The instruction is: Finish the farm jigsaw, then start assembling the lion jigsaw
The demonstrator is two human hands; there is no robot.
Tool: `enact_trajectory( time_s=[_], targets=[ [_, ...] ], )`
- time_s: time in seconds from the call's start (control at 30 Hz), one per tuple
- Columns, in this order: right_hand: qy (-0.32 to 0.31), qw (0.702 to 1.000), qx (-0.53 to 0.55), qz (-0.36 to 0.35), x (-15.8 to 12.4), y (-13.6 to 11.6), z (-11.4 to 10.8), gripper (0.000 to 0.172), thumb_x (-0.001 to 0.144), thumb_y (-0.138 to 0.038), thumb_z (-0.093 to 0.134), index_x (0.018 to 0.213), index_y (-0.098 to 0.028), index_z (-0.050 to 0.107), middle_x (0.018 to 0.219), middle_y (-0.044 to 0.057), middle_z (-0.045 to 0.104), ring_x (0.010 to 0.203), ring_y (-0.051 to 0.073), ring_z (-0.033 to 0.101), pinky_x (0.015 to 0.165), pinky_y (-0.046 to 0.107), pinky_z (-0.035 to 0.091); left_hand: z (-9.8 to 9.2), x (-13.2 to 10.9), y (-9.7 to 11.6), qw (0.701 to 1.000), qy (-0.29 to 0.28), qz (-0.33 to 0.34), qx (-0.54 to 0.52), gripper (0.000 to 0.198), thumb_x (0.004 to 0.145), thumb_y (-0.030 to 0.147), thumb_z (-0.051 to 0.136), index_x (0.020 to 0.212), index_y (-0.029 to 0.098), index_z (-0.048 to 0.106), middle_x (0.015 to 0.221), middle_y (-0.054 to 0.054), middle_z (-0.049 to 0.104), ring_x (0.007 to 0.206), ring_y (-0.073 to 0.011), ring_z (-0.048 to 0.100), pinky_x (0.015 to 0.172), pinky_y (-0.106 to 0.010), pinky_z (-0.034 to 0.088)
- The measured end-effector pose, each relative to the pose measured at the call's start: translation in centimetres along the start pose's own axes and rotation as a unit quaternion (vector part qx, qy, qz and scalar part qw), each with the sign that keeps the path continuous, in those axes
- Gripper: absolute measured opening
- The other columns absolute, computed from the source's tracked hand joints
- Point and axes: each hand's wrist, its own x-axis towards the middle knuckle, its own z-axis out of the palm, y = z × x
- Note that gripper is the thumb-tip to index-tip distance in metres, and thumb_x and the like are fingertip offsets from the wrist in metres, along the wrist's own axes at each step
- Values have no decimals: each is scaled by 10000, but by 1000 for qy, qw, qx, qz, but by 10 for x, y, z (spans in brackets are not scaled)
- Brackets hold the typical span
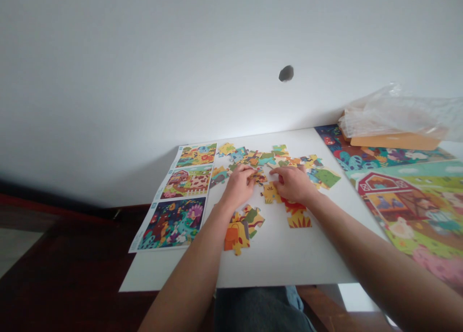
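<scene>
My left hand [239, 185] is closed, thumb and fingers pinching a small puzzle piece [259, 177] over the middle of the white table. My right hand [293, 183] is just to the right, index finger stretched toward that piece and thumb apart; its other fingers are curled and partly hidden. Below the right hand lie joined yellow and orange puzzle pieces [299, 219], partly covered by it. Nearer me, beside my left forearm, sits another joined cluster [244, 229] with an orange bag-like picture. Several loose pieces [266, 158] are spread beyond both hands.
A sheet with three small reference pictures [183, 221] lies on the left of the table [282, 262]. To the right are a finished farm puzzle [405, 211] and a dark forest puzzle [379, 158], with an orange box [396, 141] and clear plastic bag [394, 112]. A wall [181, 62] stands behind.
</scene>
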Motion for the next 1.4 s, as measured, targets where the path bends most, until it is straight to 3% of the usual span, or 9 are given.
enact_trajectory(
  time_s=[0.47,1.4],
  targets=[
    [-6,1000,8,6,1,0,-2,347,824,-282,559,1143,-252,690,941,45,710,881,214,629,909,396,336,-1,1,-9,999,-12,8,31,302,817,7,575,967,206,745,1103,-40,698,1062,-217,613,1007,-397,473],
    [1,1000,3,2,0,0,-1,364,809,-250,546,1143,-253,691,931,42,721,866,211,636,895,391,341,-1,-1,0,997,-57,48,-1,235,875,95,602,1012,215,751,1112,-54,669,1066,-219,609,992,-385,477]
  ],
)
